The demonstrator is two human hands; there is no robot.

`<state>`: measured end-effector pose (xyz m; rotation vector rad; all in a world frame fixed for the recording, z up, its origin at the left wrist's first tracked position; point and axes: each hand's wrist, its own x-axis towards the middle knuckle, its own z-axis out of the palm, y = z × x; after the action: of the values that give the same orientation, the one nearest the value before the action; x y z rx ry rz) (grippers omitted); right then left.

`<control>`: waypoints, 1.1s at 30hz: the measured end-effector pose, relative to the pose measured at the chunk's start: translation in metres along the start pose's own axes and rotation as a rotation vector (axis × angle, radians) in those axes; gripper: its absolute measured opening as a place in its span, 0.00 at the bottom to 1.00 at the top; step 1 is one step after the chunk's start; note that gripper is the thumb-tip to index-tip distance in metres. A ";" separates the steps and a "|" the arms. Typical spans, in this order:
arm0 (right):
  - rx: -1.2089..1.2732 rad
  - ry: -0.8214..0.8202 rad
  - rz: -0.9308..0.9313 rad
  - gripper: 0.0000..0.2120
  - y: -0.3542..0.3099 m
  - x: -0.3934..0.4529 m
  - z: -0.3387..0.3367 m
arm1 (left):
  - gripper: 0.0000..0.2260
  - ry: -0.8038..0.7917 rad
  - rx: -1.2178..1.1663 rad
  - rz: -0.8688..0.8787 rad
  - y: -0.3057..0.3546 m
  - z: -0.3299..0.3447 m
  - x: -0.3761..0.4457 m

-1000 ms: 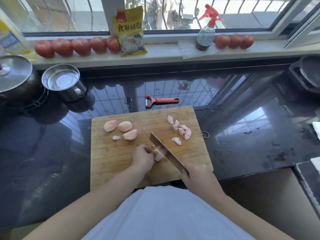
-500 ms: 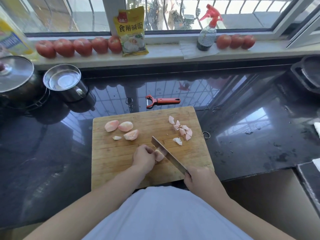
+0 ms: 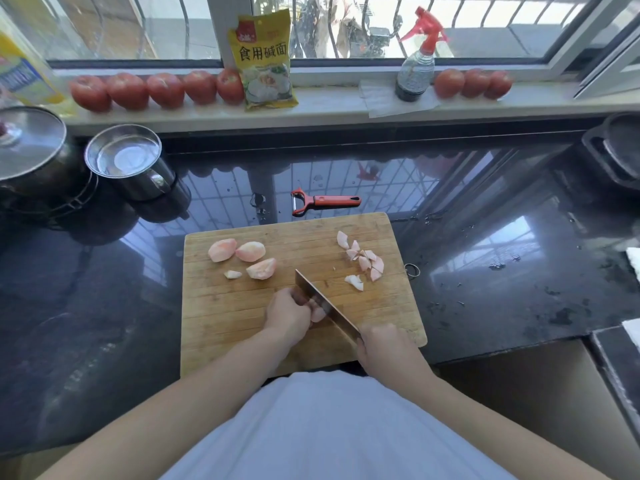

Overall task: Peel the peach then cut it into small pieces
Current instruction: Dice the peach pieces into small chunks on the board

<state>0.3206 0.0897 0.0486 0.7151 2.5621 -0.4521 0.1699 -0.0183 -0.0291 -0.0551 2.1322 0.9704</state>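
Fingers of the left hand (image 3: 289, 315) curl down over a pale pink peeled peach wedge (image 3: 318, 314), pinning it to the rectangular bamboo cutting board (image 3: 242, 317) near the board's middle. Right beside those knuckles stands the broad steel blade of a cleaver-style knife (image 3: 320, 303), angled from the upper left down toward the right hand (image 3: 384, 344), whose fingers wrap closed around the handle, which the hand hides.

Three larger peeled peach chunks and one small scrap (image 3: 247, 258) lie together at the far left of the board, uncut. A loose pile of small diced peach pieces (image 3: 363, 261) lies at the far right, well apart from them.

Beyond the board, an orange-handled Y-shaped peeler (image 3: 323, 201) lies on the glossy black stone countertop (image 3: 485, 271). Two round steel pots (image 3: 124, 161) stand at the far left. A row of red tomatoes (image 3: 156, 90), a yellow printed food packet (image 3: 265, 60) and a clear spray bottle with a red trigger (image 3: 417, 60) line the window ledge.

Peeling looks finished; the work appears to be midway through the dicing. The next slice calls for keeping the holding fingertips tucked back from the blade, then shifting the grip along the wedge. Afterwards the three remaining chunks would need the same treatment.
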 end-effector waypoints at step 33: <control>0.042 0.052 -0.014 0.10 0.003 -0.013 -0.009 | 0.04 -0.009 0.016 0.006 -0.003 -0.003 -0.001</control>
<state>0.3293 0.0907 0.0619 0.7337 2.6140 -0.4999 0.1699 -0.0226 -0.0288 -0.0367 2.1328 0.9547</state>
